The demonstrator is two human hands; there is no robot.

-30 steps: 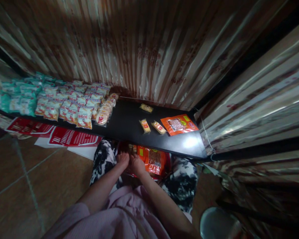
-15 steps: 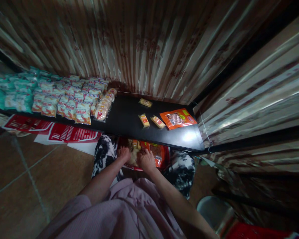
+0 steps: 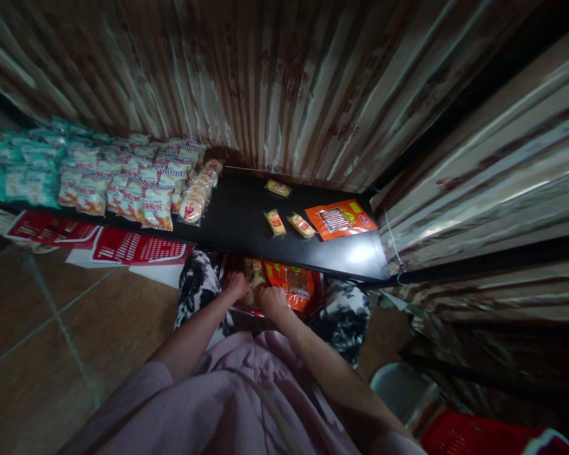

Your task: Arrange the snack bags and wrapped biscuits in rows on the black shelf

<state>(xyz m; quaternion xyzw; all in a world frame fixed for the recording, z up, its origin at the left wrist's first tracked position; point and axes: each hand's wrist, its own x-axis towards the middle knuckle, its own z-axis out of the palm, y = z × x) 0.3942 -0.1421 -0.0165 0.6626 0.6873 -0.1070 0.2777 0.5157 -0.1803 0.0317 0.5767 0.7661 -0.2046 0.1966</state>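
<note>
My left hand and my right hand are down between my knees, under the edge of a black shelf. Both have curled fingers gripping the rim of a red bag that holds orange snack packets and small yellowish ones. On the shelf lie an orange packet and three small yellow packets.
Rows of red-and-white snack bags and teal bags fill the shelf's left part. Red printed sheets lie on the tiled floor. Striped curtains hang behind and to the right. A grey stool and a red basket sit at lower right.
My right hand moved from the bag's middle to its near rim, beside my left. The view shifted slightly, bringing the red basket into sight.
</note>
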